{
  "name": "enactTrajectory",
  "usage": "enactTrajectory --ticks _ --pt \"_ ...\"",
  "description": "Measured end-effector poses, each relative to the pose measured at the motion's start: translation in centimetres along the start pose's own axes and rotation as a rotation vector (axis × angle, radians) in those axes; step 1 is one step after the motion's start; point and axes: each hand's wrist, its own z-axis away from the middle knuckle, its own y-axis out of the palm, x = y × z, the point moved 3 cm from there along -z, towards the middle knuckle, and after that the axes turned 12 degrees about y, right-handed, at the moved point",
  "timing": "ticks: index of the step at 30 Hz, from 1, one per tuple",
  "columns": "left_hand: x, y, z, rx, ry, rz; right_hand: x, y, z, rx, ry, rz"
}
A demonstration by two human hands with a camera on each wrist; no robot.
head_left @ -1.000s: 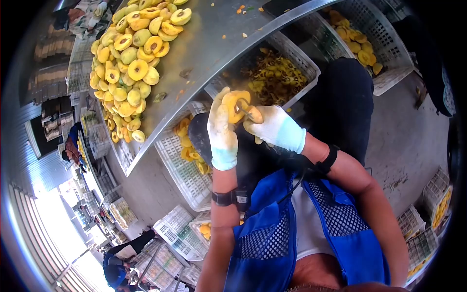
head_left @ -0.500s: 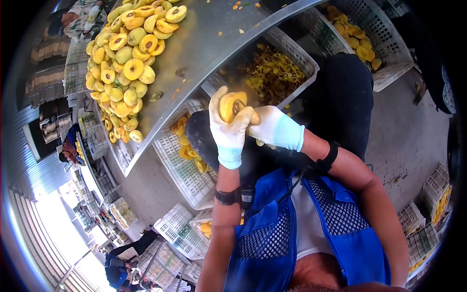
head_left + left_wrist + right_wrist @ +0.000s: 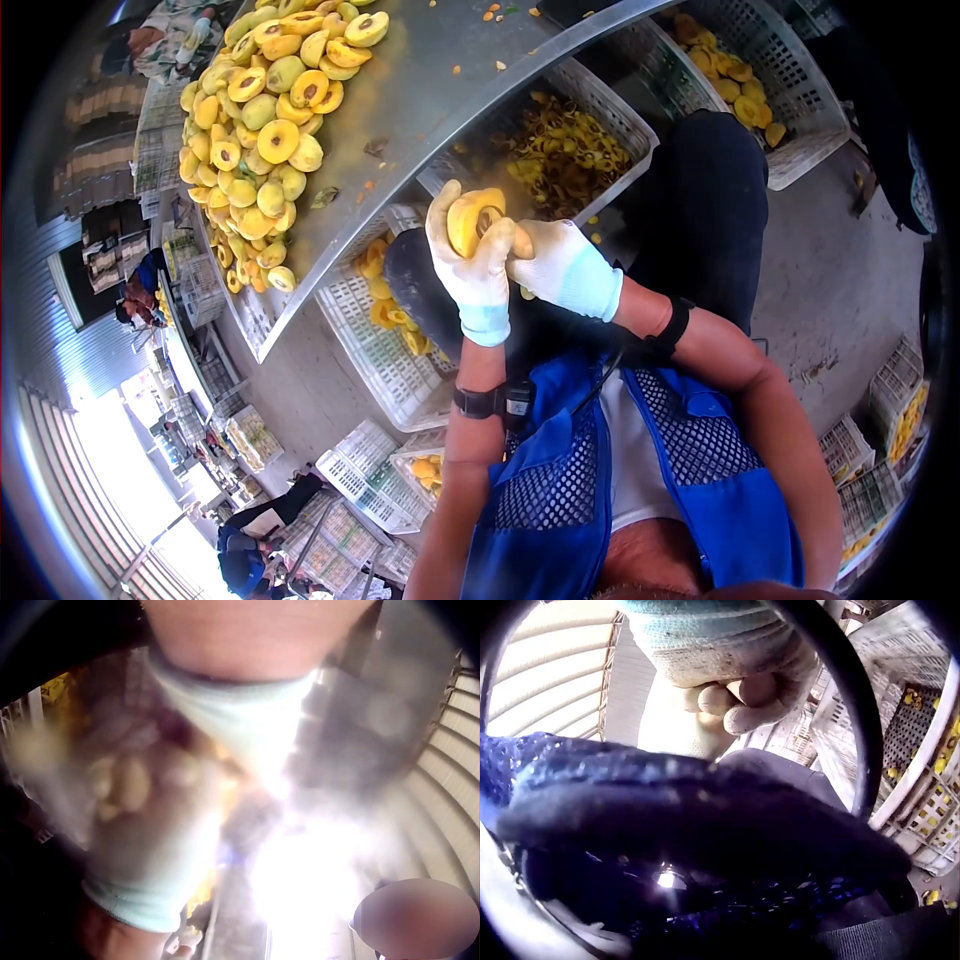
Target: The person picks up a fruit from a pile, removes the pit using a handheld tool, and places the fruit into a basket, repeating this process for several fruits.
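Observation:
In the head view my gloved left hand (image 3: 472, 268) holds a halved yellow peach (image 3: 466, 222), its cut face and dark pit hollow turned toward my right hand. The left thumb lies along the near edge of that face. My gloved right hand (image 3: 560, 262) is close against the fruit, fingers curled round a small metal tool, which the hands now mostly hide. The right wrist view shows the curled fingertips (image 3: 731, 705) of the right glove. Glare and blur cover much of the left wrist view, where a glove cuff (image 3: 142, 904) shows.
A heap of halved peaches (image 3: 262, 140) lies on the metal table (image 3: 420, 90). Below its edge stand a crate of peelings (image 3: 640, 150), a crate of peach pieces (image 3: 800, 130) and another white crate (image 3: 375, 350) beside my knee. Other people work farther left.
The left thumb has come across onto the peach's cut face, and the peach has turned toward the right hand. The metal tool, visible at the pit a second ago, is now mostly covered.

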Motion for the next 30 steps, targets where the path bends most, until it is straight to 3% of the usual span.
enactTrajectory --ticks 3,6,9,18,27,30 --pt "0.1 0.2 0.2 -0.002 -0.032 0.011 0.0 -0.3 -0.2 0.069 0.044 -0.05" --pt "0.3 -0.1 -0.1 0.038 0.0 -0.068 1.2 -2.2 -1.4 0.467 0.658 -0.442" --pt "0.6 -0.5 -0.5 0.067 -0.001 -0.12 0.9 -2.2 -1.2 0.559 0.747 -0.577" --pt "1.1 -0.6 -0.6 0.081 0.051 -0.159 0.0 -1.5 -1.2 0.634 0.742 -0.591" --pt "1.0 -0.2 -0.4 0.061 0.041 -0.141 0.0 -1.7 -0.8 0.544 0.77 -0.663" --pt "0.1 0.2 -0.6 0.033 0.034 -0.116 -0.1 -1.0 -1.0 0.282 0.49 -0.595"
